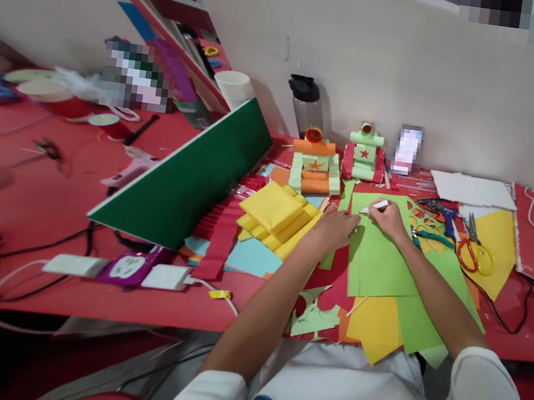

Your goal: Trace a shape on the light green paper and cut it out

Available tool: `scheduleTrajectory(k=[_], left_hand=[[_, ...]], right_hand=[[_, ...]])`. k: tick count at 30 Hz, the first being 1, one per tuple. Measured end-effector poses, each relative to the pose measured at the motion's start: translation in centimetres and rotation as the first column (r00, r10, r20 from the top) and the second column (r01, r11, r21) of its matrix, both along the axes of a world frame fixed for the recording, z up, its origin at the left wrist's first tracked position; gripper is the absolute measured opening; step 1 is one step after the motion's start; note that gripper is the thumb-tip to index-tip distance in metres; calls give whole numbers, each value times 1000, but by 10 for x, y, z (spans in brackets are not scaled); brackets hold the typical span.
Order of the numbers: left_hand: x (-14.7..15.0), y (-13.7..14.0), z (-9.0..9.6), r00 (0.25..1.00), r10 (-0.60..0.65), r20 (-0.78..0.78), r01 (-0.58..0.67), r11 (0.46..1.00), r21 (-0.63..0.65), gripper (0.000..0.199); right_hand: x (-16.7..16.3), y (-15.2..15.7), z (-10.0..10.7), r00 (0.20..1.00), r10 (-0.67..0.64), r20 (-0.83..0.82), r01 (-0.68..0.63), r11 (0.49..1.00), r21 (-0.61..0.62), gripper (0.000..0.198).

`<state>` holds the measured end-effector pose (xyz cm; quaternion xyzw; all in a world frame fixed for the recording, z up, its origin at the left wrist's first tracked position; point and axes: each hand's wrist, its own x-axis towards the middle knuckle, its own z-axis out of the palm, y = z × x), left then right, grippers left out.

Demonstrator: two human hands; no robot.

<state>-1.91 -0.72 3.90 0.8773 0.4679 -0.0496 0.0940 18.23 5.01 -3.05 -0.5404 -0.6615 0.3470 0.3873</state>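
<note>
My right hand [389,220] grips a white pen [375,206], its tip down near the upper left of a light green paper sheet [379,261]. My left hand [335,228] lies at the left edge of that sheet, fingers stretched toward it and apparently holding nothing. A folded yellow paper piece with rolled tubes [275,211] sits left of my left hand. Behind my hands stand two paper models, an orange and pale green one [315,165] and a red and green one [364,154], each bearing a star.
Scissors [476,247], pliers [432,236] and a blue glue gun [449,217] lie to the right. A green board [185,183] leans at the left, near a purple power strip [130,266] with cables. A bottle [305,106] and a phone [407,149] stand by the wall.
</note>
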Motion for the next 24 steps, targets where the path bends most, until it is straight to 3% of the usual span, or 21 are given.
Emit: scheduleTrajectory(k=[13, 18, 24], left_hand=[[1, -1, 4, 1000, 8, -19, -9, 999, -32, 39], [1, -1, 3, 1000, 24, -8, -24, 999, -21, 41], [1, -1, 4, 1000, 22, -9, -22, 999, -28, 39]], right_hand=[[-7, 19, -2, 993, -24, -112, 23, 1000, -12, 26], [-6, 21, -2, 996, -27, -89, 21, 998, -67, 22], [-9, 22, -1, 997, -38, -71, 37, 999, -26, 33]])
